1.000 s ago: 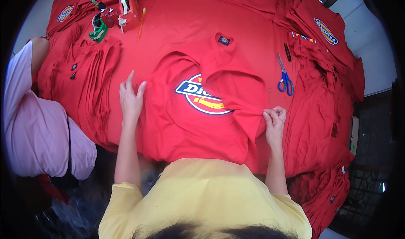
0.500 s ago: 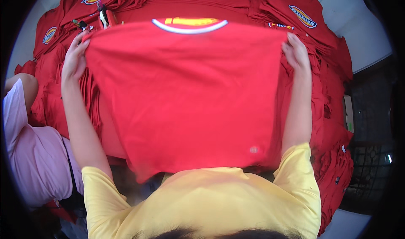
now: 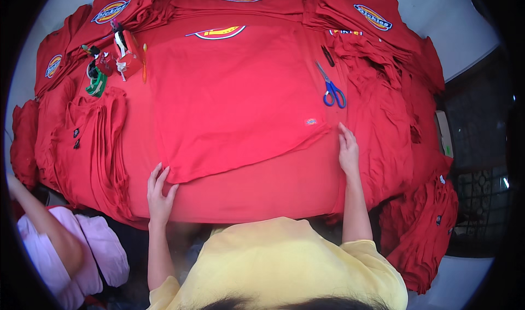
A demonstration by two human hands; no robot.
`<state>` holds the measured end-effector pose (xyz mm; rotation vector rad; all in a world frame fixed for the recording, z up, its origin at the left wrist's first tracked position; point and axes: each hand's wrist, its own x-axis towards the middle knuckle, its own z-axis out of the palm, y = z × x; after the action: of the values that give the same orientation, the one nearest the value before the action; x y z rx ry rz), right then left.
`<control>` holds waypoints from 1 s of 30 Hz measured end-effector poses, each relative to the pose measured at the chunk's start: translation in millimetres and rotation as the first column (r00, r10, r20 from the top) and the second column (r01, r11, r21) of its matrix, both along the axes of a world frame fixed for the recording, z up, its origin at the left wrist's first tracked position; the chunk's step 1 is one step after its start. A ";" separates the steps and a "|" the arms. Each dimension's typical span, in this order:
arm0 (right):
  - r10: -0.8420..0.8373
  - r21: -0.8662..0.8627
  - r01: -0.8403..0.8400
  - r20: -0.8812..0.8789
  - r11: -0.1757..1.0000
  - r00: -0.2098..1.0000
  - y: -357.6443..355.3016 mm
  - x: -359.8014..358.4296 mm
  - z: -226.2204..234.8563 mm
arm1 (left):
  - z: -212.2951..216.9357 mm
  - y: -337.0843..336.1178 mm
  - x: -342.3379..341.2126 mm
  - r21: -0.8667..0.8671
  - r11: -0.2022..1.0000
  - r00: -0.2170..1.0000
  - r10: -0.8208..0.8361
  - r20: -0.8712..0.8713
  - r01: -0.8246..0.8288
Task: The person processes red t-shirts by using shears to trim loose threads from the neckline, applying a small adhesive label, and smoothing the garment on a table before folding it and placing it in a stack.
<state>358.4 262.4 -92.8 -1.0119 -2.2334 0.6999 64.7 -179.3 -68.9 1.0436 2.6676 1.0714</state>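
Your left hand lies flat and open, fingers spread, touching the near left corner of the red shirt; nothing is gripped. Your right hand is also open and flat, fingertips resting at the shirt's near right corner, just below its small hem tag. The shirt is spread back-side up on the middle of the table, over more red cloth, its collar end away from you, where an oval logo peeks out just past its far edge. Blue scissors lie to the right of the shirt, just beyond its right edge, ahead of your right hand. To the left sits a stack of folded shirts, and beyond it a tagging gun and green tape. A heap of loose shirts fills the right side and hangs off the table edge. At lower left, another person's pink sleeve shows.
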 end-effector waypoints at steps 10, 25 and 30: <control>-0.119 0.028 0.121 -0.078 0.992 0.990 -2.1 -46.3 19.8 | 3.0 -10.1 -25.0 0.348 0.882 0.947 0.310 0.080 -0.318; 0.094 -0.412 -0.242 -0.348 0.878 0.933 -16.8 -52.5 25.0 | 13.0 -19.4 -51.5 0.010 1.000 0.997 0.024 -0.067 -0.023; 0.050 -0.604 -0.381 -0.491 0.700 0.870 -34.0 -51.0 62.3 | -4.3 -24.7 -64.5 0.264 0.935 0.878 0.088 0.470 -0.235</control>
<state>307.4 228.4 -30.4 -0.7702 -1.6981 1.7811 0.2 -204.0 -73.2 0.5084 2.2790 1.5885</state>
